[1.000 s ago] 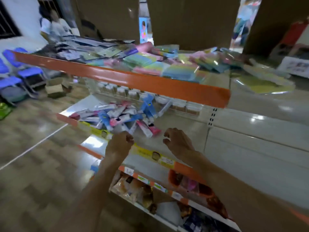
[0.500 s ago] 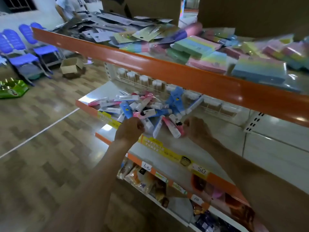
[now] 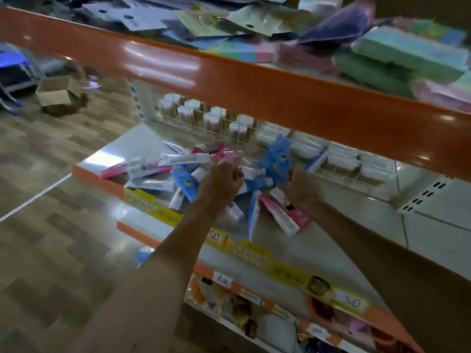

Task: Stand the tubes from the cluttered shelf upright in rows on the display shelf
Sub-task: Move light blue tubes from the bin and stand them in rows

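Tubes heaped; left hand, right hand now reached into pile

Left hand and right hand curled amid jumbled tubes, white shelf

white shelf, jumbled tubes lying flat

A shop: orange-edged shelves, handwritten price tags, packaged goods.
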Available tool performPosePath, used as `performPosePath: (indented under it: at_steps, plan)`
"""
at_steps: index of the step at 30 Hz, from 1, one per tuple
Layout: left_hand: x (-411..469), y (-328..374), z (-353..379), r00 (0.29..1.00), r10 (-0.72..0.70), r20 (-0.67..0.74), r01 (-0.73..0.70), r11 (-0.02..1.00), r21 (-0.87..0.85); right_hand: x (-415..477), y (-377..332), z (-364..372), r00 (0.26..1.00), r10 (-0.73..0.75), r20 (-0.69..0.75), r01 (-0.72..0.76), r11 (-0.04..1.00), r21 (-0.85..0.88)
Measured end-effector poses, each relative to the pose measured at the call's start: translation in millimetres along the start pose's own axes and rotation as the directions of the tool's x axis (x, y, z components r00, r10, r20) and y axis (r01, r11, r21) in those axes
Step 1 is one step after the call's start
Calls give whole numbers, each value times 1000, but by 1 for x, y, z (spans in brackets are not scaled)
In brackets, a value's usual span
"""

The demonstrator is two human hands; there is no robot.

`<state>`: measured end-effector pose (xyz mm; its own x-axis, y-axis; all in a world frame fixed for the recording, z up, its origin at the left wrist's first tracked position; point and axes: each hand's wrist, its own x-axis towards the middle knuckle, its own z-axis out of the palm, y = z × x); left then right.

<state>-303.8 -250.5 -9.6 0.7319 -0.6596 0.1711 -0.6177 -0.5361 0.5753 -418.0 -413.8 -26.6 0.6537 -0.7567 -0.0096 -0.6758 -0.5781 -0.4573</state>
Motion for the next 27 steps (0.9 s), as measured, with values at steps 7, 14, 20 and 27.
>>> performPosePath:
  at_steps: [7, 14, 20, 27]
  plan:
    - [61, 14, 46, 985, 136, 109, -148, 982, 116, 36, 19, 18, 990, 116, -75, -114, 993, 36]
    - [122, 16, 79, 969, 76, 235, -104, 989, 105, 56, 30, 33, 995, 46, -90, -34, 991, 131]
    - [133, 14, 108, 981, 89, 173, -111, 987, 120, 70, 23, 39, 995, 33, -90, -24, 994, 103]
    - [130, 14, 102, 990, 131, 55, -130, 991, -29, 61, 23, 31, 974, 11, -225, 44, 971, 234]
